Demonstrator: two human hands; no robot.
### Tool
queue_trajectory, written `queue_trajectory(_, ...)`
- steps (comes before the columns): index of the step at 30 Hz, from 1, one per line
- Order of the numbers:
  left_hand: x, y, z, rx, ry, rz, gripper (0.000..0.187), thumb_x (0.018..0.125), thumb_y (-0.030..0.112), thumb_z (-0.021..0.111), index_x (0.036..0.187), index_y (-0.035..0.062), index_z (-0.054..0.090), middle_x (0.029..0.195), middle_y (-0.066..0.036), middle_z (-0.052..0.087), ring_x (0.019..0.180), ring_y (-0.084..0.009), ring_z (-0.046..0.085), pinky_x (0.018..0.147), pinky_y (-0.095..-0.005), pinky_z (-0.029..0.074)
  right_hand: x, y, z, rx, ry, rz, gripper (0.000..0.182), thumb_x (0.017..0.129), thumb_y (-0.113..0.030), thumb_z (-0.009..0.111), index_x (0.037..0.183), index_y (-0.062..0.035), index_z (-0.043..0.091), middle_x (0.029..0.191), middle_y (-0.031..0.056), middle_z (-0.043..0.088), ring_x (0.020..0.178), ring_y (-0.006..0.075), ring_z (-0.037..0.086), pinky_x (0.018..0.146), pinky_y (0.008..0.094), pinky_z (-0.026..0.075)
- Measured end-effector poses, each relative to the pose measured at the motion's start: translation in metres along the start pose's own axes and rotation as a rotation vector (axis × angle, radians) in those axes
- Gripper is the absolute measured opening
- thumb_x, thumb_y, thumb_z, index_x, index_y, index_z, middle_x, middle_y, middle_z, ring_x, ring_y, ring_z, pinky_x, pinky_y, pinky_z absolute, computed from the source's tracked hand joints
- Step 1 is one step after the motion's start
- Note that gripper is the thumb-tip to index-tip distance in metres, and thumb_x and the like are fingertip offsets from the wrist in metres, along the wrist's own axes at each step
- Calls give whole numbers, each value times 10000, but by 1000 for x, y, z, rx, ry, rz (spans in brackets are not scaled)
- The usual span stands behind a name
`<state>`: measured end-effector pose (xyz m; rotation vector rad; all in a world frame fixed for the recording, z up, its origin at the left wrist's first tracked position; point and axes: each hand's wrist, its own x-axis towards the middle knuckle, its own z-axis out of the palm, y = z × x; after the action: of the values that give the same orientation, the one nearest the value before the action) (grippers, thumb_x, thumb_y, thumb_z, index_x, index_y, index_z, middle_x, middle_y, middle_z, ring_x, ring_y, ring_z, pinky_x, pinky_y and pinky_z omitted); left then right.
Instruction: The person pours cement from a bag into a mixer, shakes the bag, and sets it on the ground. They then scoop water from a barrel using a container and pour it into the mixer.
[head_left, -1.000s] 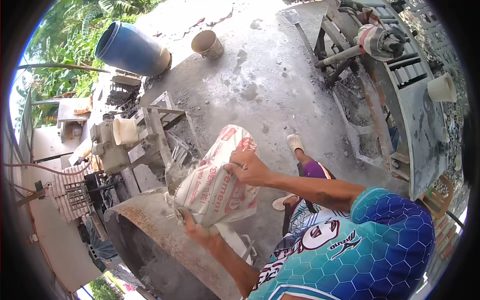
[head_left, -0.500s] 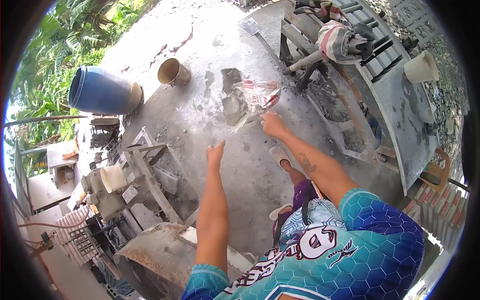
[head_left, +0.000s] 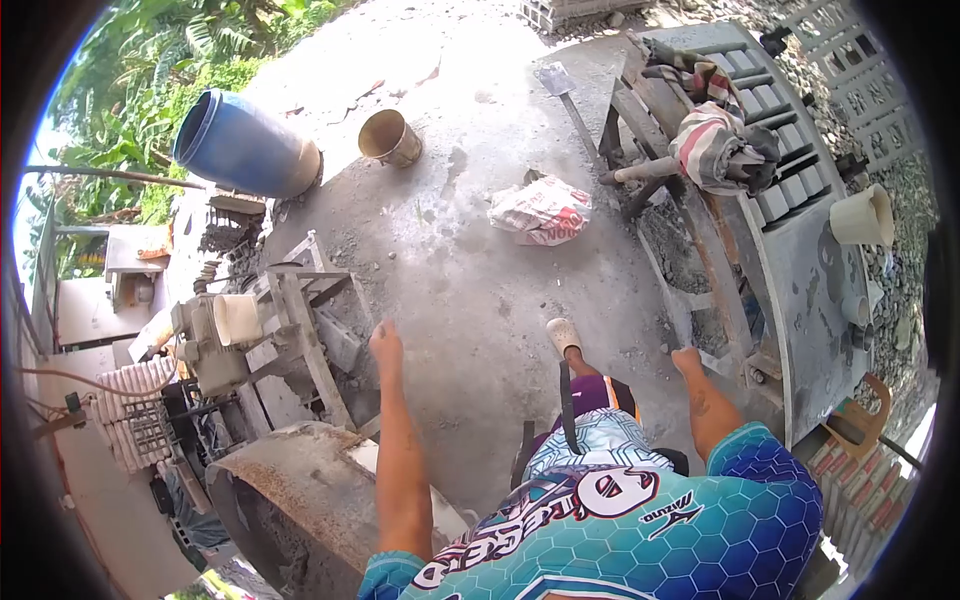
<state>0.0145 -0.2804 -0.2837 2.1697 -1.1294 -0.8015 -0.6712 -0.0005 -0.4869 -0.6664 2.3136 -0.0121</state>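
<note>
My left hand (head_left: 385, 340) hangs over the dusty concrete floor near a wooden frame, its fingers drawn together; whether it holds anything is too small to tell. On the right, my right hand (head_left: 686, 360) is beside the lower edge of the metal-and-wood stand, fingers curled, and its contents cannot be made out. A crumpled white bag with red print (head_left: 541, 210) lies on the floor ahead, apart from both hands. My foot in a light clog (head_left: 564, 338) stands below the bag.
At the upper left are a tilted blue barrel (head_left: 250, 145) and a rusty bucket (head_left: 390, 139). A shovel (head_left: 570, 105) lies near the right-hand stand. A metal drum (head_left: 290, 490) is at the lower left; a white bucket (head_left: 862, 216) sits on the right table (head_left: 810, 300).
Both hands have moved away from the bag area and farther apart. The bag now lies flatter and covers the grey spot beside it. The view has shifted.
</note>
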Motion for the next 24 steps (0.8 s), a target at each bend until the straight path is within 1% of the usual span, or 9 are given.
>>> queue_trajectory(5,-37,322,-69,-400,233,650,470,1077,395,520,1149,-32,702,1129,-211,710,1127,-320,644,1020,-391,462,14,-98,-1,432,-261,105,372,875,-210,639,1136,43,719,675,62,635,478,203,527,463,400,438)
queue_trajectory(8,-79,422,-56,-543,269,874,422,1056,326,541,1273,-16,658,1285,-251,654,1249,-370,593,1104,-436,423,13,-262,23,696,-602,-33,476,1006,-464,605,1147,-10,628,1174,134,679,1044,312,640,954,450,518)
queue_trajectory(11,-113,407,24,-340,-37,831,653,1075,543,387,1551,98,419,1579,-211,416,1509,-400,327,1253,-541,232,-169,-508,-126,1367,-1207,-199,727,1060,-508,507,1564,-13,337,1507,200,472,1371,329,502,1158,502,412)
queue_trajectory(13,-111,350,62,-249,-409,485,798,1066,628,281,1657,103,176,1701,-201,218,1587,-376,155,1286,-550,90,-260,-601,-255,1298,-942,-389,625,1116,-444,363,1539,15,379,1572,185,436,1413,309,457,1160,521,398)
queue_trajectory(14,-95,332,93,-110,-406,172,855,1058,646,252,1669,81,54,1710,-223,169,1592,-402,99,1286,-550,76,-353,-608,-283,1313,-432,-1170,592,1121,-357,331,1542,60,346,1593,246,388,1459,351,401,1225,536,314)
queue_trajectory(18,-30,251,136,-171,-615,-16,931,1047,672,149,1485,-86,465,1590,-294,395,1552,-399,262,1287,-456,150,-453,-610,-401,1682,-564,-1404,812,980,-316,545,1604,73,199,1690,274,178,1593,384,98,1311,538,12)
queue_trajectory(20,13,257,139,-492,-634,-210,973,1031,708,128,1519,-84,413,1609,-304,354,1548,-407,267,1277,-454,180,-392,-635,-422,1132,-1671,-2146,809,959,-285,590,1612,29,230,1678,238,255,1554,358,255,1284,543,164)
queue_trajectory(22,41,291,136,-707,-667,-328,988,1026,722,117,1545,-80,368,1622,-309,327,1546,-410,271,1271,-451,197,-362,-659,-365,1152,-1831,-2150,764,983,-294,589,1604,11,265,1640,196,351,1445,336,423,1155,534,358)
queue_trajectory(24,50,358,89,-598,-704,-265,975,1032,714,116,1564,-75,328,1629,-309,315,1546,-408,275,1270,-447,201,-270,-669,-236,1713,-1953,-1027,599,1100,-342,480,1579,-16,332,1369,104,568,1131,219,608,895,445,514)
